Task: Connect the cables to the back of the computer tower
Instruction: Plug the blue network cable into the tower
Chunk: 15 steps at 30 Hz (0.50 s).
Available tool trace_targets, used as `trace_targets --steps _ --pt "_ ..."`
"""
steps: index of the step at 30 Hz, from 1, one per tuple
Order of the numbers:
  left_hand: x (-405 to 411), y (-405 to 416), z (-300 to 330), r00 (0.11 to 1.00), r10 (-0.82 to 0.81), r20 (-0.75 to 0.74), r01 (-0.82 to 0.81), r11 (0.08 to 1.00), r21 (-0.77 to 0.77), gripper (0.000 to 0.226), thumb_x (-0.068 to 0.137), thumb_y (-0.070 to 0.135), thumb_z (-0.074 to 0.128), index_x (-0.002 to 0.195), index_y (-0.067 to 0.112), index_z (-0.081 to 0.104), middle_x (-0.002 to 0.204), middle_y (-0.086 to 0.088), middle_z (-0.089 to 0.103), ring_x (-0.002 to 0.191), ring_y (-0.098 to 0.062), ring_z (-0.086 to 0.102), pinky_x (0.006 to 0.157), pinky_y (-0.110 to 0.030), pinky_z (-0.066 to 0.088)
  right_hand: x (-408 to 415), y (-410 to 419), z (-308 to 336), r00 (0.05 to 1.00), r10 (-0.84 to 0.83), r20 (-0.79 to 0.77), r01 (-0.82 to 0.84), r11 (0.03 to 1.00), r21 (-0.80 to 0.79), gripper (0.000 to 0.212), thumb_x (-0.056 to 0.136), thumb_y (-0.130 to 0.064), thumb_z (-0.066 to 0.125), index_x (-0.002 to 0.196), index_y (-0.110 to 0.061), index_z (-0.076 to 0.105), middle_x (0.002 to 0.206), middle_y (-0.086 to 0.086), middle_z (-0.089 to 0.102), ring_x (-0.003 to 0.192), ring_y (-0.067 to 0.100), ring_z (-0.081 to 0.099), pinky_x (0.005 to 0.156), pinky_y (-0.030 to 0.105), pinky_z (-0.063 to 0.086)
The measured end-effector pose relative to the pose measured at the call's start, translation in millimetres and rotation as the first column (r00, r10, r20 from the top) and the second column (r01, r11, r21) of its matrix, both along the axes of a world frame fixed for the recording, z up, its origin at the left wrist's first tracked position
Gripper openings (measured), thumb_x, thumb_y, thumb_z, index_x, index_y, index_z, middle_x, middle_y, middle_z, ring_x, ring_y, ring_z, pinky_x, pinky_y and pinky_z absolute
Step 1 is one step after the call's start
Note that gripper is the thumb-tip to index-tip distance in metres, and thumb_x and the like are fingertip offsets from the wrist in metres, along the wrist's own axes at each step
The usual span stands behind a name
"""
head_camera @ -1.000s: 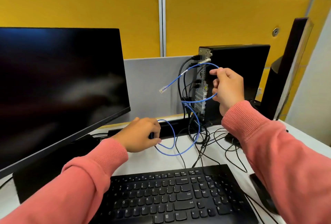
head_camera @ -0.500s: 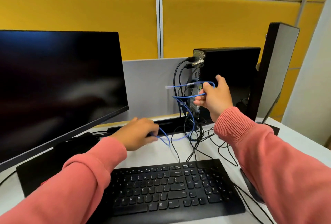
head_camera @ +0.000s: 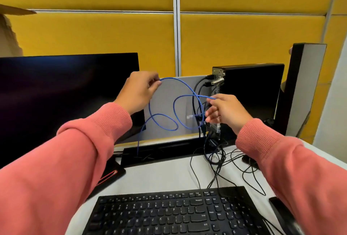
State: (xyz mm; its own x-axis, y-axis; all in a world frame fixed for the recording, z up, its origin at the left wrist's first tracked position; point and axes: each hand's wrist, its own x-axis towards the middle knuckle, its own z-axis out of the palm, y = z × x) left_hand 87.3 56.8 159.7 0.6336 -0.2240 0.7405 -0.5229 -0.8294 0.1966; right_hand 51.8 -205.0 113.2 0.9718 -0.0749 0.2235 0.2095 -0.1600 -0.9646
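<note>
Starting at the left, the dark monitor [head_camera: 65, 99] stands idle. Our left hand [head_camera: 139, 92] is raised in front of its right edge, fingers curled and pinching the blue network cable [head_camera: 180, 92] near the top of its arc; we judge this lifts the slack so the loops can untangle. The cable coils in two loops between our hands, and its clear plug [head_camera: 190, 116] dangles free, not yet in any port. Our right hand [head_camera: 225, 112] pinches the cable's other stretch between thumb and forefinger, the remaining fingers loosely spread, just beside the rear panel of the computer tower [head_camera: 251, 95], where black cables [head_camera: 197, 92] are already plugged in. A keyboard [head_camera: 178, 214] lies below.
</note>
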Motion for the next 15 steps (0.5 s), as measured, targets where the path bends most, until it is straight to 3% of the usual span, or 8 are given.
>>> trace_targets --steps 3,6,9,12,15 --pt "2.7 -8.8 15.7 0.997 -0.066 -0.051 0.062 0.996 -0.067 0.013 0.103 0.019 0.059 0.092 0.013 0.064 0.080 -0.005 0.070 0.072 -0.010 0.073 0.074 -0.039 0.060 0.8 -1.4 -0.2 0.997 -0.068 0.026 0.072 0.956 -0.286 0.028 0.104 -0.021 0.042 0.100 -0.005 0.065 0.063 0.019 0.067 0.045 0.024 0.061 0.045 0.024 0.047" --pt "2.2 -13.7 22.7 0.994 -0.091 -0.068 0.084 0.992 -0.089 0.009 0.101 0.019 0.061 0.095 0.016 0.066 0.089 -0.004 0.073 0.086 -0.017 0.072 0.082 -0.044 0.059 2.0 -4.5 1.9 0.980 -0.165 0.112 0.198 0.850 -0.488 0.035 0.105 -0.028 0.042 0.089 -0.013 0.069 0.063 0.011 0.067 0.045 0.014 0.060 0.046 0.023 0.045" --pt "1.8 -12.3 22.1 0.972 -0.149 -0.182 0.133 0.986 -0.100 0.013 0.098 0.026 0.061 0.095 0.018 0.070 0.096 0.000 0.075 0.092 -0.016 0.071 0.090 -0.044 0.057 5.7 -10.0 8.6 0.948 -0.263 0.181 0.319 0.748 -0.583 0.036 0.102 -0.033 0.044 0.081 -0.018 0.069 0.077 0.007 0.066 0.068 0.021 0.061 0.065 0.035 0.048" --pt "1.1 -11.5 14.4 0.940 -0.241 -0.243 0.211 0.967 -0.147 0.037 0.094 0.050 0.054 0.090 0.017 0.072 0.093 -0.002 0.075 0.094 -0.017 0.071 0.092 -0.046 0.056 5.2 -13.7 16.1 0.924 -0.315 0.217 0.381 0.704 -0.599 0.042 0.104 -0.032 0.044 0.066 -0.018 0.054 0.069 0.005 0.057 0.061 0.022 0.052 0.057 0.032 0.037" --pt "11.1 -8.7 4.9 0.961 -0.156 -0.228 0.147 0.987 -0.060 0.025 0.091 0.045 0.070 0.085 0.021 0.068 0.090 -0.002 0.072 0.090 -0.020 0.068 0.086 -0.042 0.057 4.7 -16.5 21.0 0.919 -0.337 0.205 0.386 0.659 -0.646 0.044 0.105 -0.033 0.042 0.064 -0.020 0.049 0.067 0.003 0.053 0.060 0.021 0.051 0.054 0.030 0.034"
